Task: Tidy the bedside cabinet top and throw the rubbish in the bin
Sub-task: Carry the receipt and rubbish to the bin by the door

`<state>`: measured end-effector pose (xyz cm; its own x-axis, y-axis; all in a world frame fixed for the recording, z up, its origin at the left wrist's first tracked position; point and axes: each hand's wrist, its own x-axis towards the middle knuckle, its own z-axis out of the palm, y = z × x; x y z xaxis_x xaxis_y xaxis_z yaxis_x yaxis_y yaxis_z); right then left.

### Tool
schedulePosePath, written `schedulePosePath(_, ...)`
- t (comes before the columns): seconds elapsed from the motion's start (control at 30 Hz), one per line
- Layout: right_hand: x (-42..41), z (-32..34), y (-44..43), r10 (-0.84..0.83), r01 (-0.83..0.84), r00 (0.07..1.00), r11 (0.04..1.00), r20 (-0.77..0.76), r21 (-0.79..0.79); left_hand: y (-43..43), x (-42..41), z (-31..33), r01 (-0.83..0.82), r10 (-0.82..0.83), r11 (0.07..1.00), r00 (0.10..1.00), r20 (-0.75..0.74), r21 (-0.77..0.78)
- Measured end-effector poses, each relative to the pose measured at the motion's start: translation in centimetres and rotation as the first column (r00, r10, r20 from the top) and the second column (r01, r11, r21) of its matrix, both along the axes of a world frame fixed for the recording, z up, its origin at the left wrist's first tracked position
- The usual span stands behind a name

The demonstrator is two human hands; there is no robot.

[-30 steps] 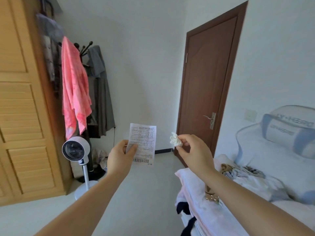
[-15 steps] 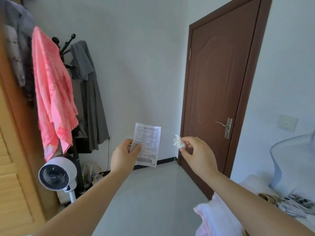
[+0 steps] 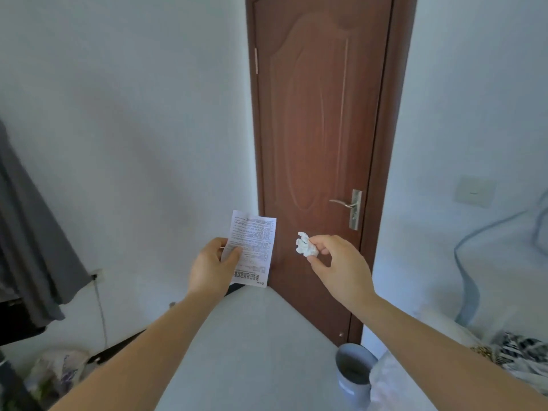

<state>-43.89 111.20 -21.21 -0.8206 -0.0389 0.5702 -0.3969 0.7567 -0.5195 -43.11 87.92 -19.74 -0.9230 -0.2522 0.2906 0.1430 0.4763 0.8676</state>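
Note:
My left hand (image 3: 212, 266) holds a printed white paper slip (image 3: 254, 247) upright by its left edge, in front of the door's lower left corner. My right hand (image 3: 338, 264) pinches a small crumpled white tissue ball (image 3: 306, 248) between thumb and fingertips, a short way right of the slip. A grey cylindrical bin (image 3: 354, 378) stands on the floor at the lower right, below my right forearm, its right side hidden by bedding. The bedside cabinet is out of view.
A brown door (image 3: 320, 129) with a metal lever handle (image 3: 347, 204) is shut straight ahead. Grey clothing (image 3: 26, 232) hangs at the left, with a bag (image 3: 56, 372) on the floor under it. White bedding (image 3: 421, 366) fills the lower right corner.
The view has swung right and closer to the door; the wardrobe, fan and pink garment have left the frame and the bin has come into sight. Both hands keep their hold.

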Motion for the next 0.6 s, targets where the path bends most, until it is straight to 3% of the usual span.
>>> schedulePosePath(0.33, -17.5, -3.7, 8.6, -0.192, 0.194, 0.971, 0.981, 0.144, 0.003, 8.6, -22.3, -4.1, 0.162, -0.154, 0.983, 0.984, 0.091, -0.081)
schedulePosePath(0.6, -25.0, -10.6, 13.5, -0.331, 0.353, 0.89, 0.936, 0.314, -0.014, 15.1, -33.9, -11.2, 0.312, -0.287, 0.946, 0.933, 0.218, -0.089)
